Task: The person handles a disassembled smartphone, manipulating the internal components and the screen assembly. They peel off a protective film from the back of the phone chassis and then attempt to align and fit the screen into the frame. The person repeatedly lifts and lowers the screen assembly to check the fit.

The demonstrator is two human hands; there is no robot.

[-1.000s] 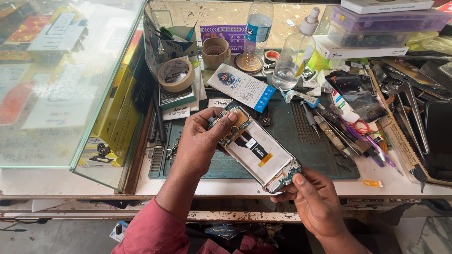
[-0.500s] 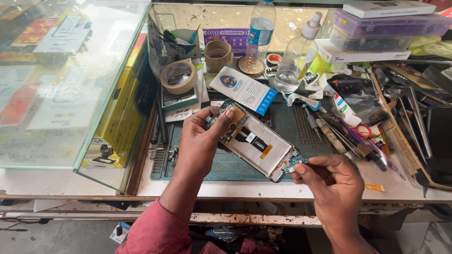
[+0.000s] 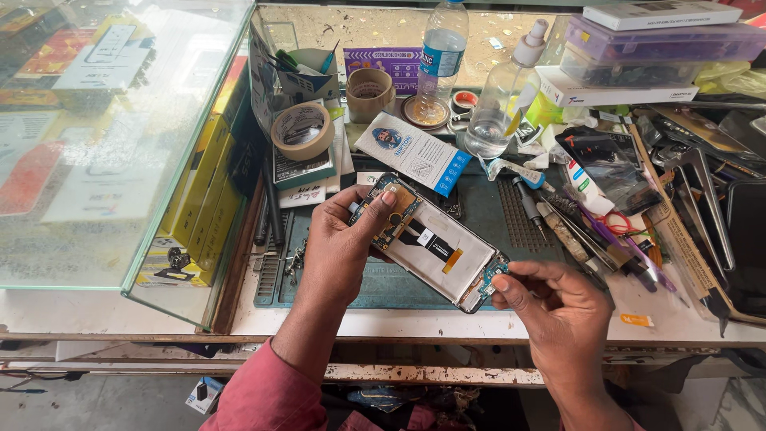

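An opened smartphone [image 3: 435, 243] with its back cover off lies tilted between my hands, showing a white inner plate, black flex cable and small circuit boards. My left hand [image 3: 339, 243] grips its upper end, thumb pressed on the top board. My right hand [image 3: 550, 307] pinches the lower end at the small green board with thumb and forefinger. The phone hovers just above a dark green work mat [image 3: 399, 283].
A glass display case [image 3: 112, 136] stands at the left. Tape rolls [image 3: 302, 129], a water bottle [image 3: 441, 56], a clear spray bottle [image 3: 503, 100] and a white-blue packet [image 3: 415, 152] sit behind the mat. Tweezers, screwdrivers and tools [image 3: 606, 223] crowd the right, with plastic boxes [image 3: 662, 44] at the back.
The phone and both hands have shifted slightly up and left over the mat. My right hand's fingers have settled onto the phone's lower board.
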